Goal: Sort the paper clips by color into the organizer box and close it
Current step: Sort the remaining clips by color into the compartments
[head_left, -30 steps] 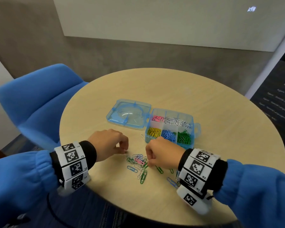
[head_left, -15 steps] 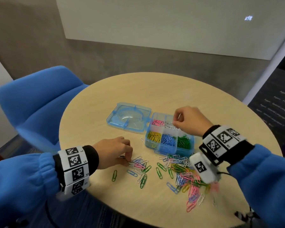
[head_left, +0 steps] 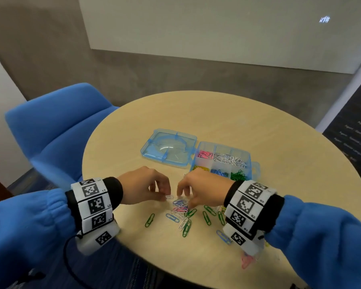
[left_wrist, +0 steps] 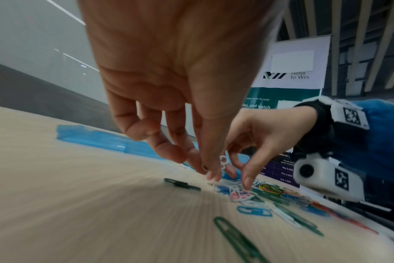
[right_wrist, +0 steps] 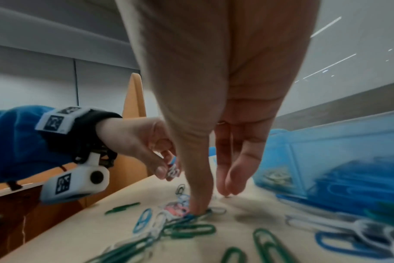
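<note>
The left hand (head_left: 143,185) pinched a white paper clip (left_wrist: 223,162) while the right hand (head_left: 202,187), fingers extended, touched the loose clips (head_left: 180,208) between both hands (organizer box (head_left: 255,171) open just beyond them).

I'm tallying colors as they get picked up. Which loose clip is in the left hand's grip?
The white clip, pinched in the left hand; the green, blue and pink clips lie flat on the table.
</note>
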Available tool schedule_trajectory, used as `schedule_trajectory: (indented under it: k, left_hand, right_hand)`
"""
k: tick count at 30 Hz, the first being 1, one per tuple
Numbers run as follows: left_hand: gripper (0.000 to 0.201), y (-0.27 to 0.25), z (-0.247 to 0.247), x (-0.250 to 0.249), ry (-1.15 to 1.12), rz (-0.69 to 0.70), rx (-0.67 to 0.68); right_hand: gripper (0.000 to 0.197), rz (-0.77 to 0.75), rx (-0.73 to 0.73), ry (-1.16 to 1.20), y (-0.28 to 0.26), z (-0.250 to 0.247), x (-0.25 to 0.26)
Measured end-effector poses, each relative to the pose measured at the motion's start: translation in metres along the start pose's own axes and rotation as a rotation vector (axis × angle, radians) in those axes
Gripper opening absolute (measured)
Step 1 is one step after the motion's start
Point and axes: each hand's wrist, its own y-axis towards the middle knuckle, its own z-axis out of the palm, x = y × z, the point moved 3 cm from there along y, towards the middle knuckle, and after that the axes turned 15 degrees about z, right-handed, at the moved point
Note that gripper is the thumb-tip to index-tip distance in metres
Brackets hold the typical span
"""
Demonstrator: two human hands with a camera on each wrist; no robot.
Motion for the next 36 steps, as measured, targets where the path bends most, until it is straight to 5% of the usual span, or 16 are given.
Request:
schedule_trajectory:
  k: [8, 20, 29, 36]
  left_hand:
    - [0.012, 0.000, 0.000, 0.003, -0.093, -0.001, -0.068]
    - [0.017, 0.019, 0.017, -0.006, -0.415, -0.069, -0.084]
    - [0.012, 0.035, 0.013, -0.017, -0.078, 0.033, -0.078]
    - [0.017, 0.044, 0.005, -0.023, -0.192, 0.087, -0.126]
  right_hand:
    - [0.016, -0.040, 0.027, -0.027, 0.005, 0.010, 0.001]
    - [0.016, 0.065, -0.021, 0.416, -0.018, -0.006, -0.032]
    - [0.014, 0.200, -0.188, 0.494, -0.031, -0.037, -0.072]
    - [0.013, 0.145, -0.018, 0.599, -0.033, -0.046, -0.083]
